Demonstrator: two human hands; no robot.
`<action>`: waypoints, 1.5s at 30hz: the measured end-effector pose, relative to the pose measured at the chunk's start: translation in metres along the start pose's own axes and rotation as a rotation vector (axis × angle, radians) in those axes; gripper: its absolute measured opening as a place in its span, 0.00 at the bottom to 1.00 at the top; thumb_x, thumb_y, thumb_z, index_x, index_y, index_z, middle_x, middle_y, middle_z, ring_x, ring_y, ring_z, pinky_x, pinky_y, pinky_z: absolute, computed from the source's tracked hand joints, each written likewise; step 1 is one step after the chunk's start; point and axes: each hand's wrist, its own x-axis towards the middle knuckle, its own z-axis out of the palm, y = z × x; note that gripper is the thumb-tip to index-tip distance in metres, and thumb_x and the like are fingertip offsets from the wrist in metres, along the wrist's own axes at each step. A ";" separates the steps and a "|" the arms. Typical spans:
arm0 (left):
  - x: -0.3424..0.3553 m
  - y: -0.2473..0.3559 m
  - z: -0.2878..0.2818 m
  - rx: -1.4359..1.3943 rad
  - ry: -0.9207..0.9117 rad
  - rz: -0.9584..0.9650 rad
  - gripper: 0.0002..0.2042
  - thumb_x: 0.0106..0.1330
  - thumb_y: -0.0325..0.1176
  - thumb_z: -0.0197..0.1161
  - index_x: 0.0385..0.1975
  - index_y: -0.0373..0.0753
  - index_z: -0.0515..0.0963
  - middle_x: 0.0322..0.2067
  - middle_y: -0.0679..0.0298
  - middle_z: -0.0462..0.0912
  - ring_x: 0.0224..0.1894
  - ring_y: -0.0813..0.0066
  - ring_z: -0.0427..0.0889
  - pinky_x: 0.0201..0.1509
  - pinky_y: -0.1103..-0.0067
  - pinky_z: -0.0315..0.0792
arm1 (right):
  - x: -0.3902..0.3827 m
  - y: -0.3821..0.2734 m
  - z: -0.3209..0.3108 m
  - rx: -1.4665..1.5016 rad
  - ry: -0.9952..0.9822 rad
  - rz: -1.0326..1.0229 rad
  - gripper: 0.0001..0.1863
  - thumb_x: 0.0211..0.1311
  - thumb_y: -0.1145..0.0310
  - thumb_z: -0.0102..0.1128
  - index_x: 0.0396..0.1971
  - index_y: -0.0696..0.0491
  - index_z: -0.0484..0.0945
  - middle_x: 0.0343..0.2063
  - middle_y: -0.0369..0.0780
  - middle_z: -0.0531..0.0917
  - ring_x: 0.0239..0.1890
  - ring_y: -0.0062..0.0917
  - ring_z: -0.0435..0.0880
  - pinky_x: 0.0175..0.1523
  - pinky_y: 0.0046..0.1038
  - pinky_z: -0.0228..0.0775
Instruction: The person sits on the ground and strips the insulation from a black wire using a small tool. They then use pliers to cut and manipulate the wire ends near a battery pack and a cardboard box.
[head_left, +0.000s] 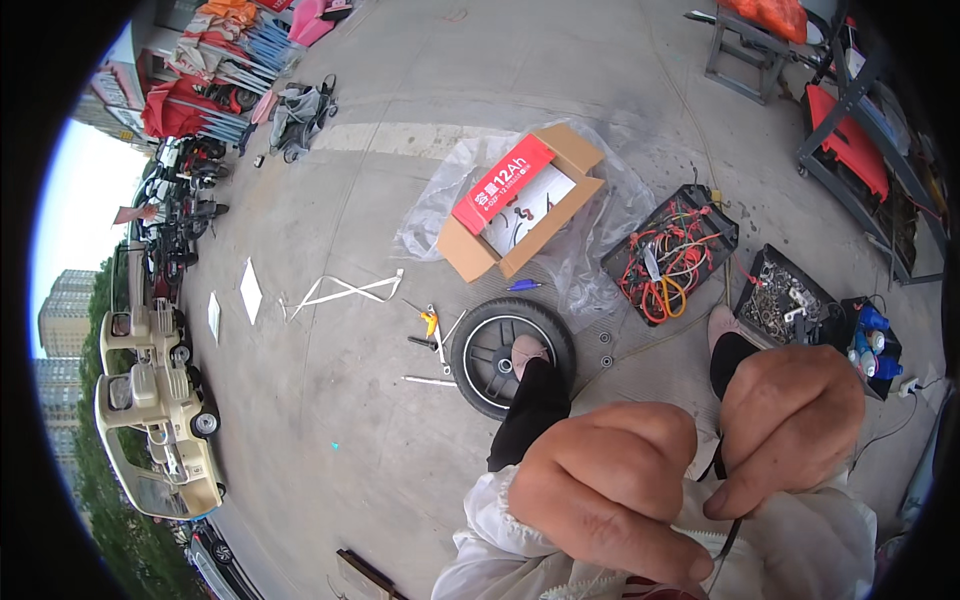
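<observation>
Both hands are raised over my lap, very near the view. My left hand [605,480] is closed, fingers curled and thumb stretched toward the middle. Whatever it may hold is hidden. My right hand [795,425] is also closed, its thumb pressed inward. A thin black cord [733,540] hangs from under the right thumb and passes close to the left thumb tip; it seems pinched by the right hand. Beyond the hands, a black-tyred wheel [475,335] lies flat on the ground, with my left shoe [529,354] resting on it.
An open cardboard box [580,150] sits on clear plastic sheeting [425,215]. To its right are a tray of tangled cables [665,255] and a tray of small metal parts [775,280]. A yellow-handled tool [430,322] lies left of the wheel. Beige carts [150,420] stand far left.
</observation>
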 end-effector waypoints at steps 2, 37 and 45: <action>0.001 0.002 -0.004 0.039 -0.011 0.022 0.05 0.53 0.24 0.68 0.26 0.30 0.81 0.20 0.63 0.71 0.20 0.71 0.65 0.21 0.76 0.58 | 0.003 0.000 -0.002 0.021 -0.039 0.009 0.07 0.50 0.74 0.67 0.31 0.57 0.84 0.27 0.34 0.80 0.27 0.21 0.77 0.28 0.22 0.68; -0.051 -0.050 -0.088 -0.062 0.924 -0.829 0.17 0.69 0.39 0.55 0.43 0.28 0.73 0.22 0.73 0.60 0.25 0.85 0.60 0.29 0.85 0.59 | -0.004 0.002 -0.007 0.395 -0.049 -0.071 0.12 0.48 0.72 0.75 0.32 0.59 0.85 0.13 0.33 0.71 0.11 0.17 0.62 0.16 0.24 0.51; -0.047 -0.051 -0.085 -0.042 0.917 -0.815 0.16 0.70 0.38 0.54 0.43 0.27 0.73 0.22 0.73 0.61 0.25 0.85 0.60 0.29 0.85 0.59 | 0.000 0.022 -0.005 0.256 -0.220 -0.096 0.16 0.50 0.69 0.73 0.39 0.59 0.84 0.18 0.31 0.71 0.13 0.17 0.62 0.16 0.24 0.49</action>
